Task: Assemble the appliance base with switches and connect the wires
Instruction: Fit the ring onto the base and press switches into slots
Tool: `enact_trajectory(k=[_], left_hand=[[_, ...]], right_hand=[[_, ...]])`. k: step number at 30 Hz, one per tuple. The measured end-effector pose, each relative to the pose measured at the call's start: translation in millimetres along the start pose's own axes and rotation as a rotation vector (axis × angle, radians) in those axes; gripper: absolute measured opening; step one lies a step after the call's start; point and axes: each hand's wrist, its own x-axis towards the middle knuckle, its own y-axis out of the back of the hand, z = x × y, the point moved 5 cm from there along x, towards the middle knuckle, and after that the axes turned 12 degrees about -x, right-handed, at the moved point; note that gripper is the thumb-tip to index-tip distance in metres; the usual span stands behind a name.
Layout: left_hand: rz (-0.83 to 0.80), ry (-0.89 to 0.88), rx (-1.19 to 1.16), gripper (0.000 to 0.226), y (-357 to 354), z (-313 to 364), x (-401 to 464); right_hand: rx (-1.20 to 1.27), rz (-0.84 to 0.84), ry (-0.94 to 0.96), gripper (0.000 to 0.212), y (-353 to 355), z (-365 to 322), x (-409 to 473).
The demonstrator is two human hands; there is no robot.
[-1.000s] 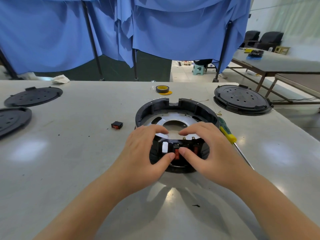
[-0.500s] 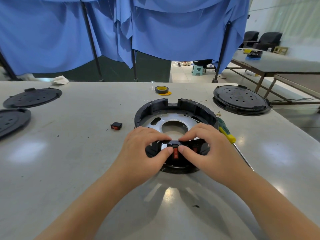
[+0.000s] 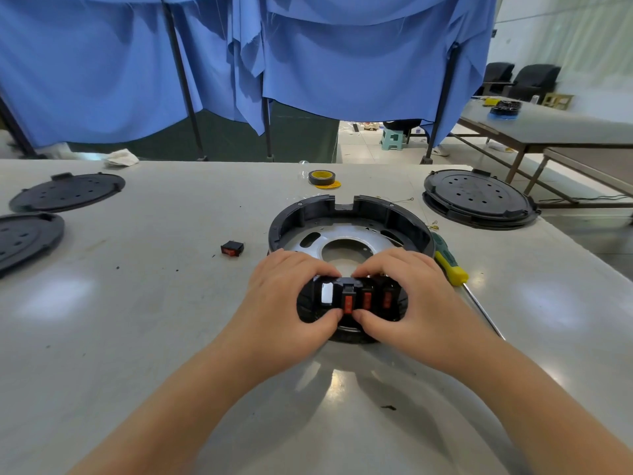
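A round black appliance base [image 3: 301, 214] with a silver metal plate inside sits on the table, its near side tilted up toward me. The near front panel carries three red rocker switches [image 3: 367, 299] and one empty white slot [image 3: 326, 293]. My left hand [image 3: 284, 299] and my right hand [image 3: 414, 296] grip that panel from both sides, fingers curled over its top edge. Both thumbs press at the bottom of the leftmost switch [image 3: 347, 302]. A spare red and black switch [image 3: 232, 248] lies loose on the table to the left.
A green and yellow screwdriver [image 3: 450, 265] lies right of the base. Yellow tape roll [image 3: 322, 177] sits behind it. Black round covers lie at far right [image 3: 479, 198] and far left [image 3: 66, 192], [image 3: 24, 238]. Thin wires [image 3: 400, 200] trail near the base's back.
The near side of the base has tipped up toward me, so the switch panel now faces the camera. My thumbs slid down to the bottom of the leftmost switch.
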Motion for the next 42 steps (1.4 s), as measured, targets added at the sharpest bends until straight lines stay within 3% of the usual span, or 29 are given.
enact_trajectory(k=[30, 42], left_hand=[[0.086, 0.003, -0.067, 0.024, 6.1, 0.7, 4.0], [0.029, 0.011, 0.012, 0.033, 3.3, -1.9, 3.2]], right_hand=[[0.093, 0.086, -0.064, 0.016, 3.6, -0.9, 1.5], [0.008, 0.052, -0.041, 0.026, 1.5, -3.1, 0.4]])
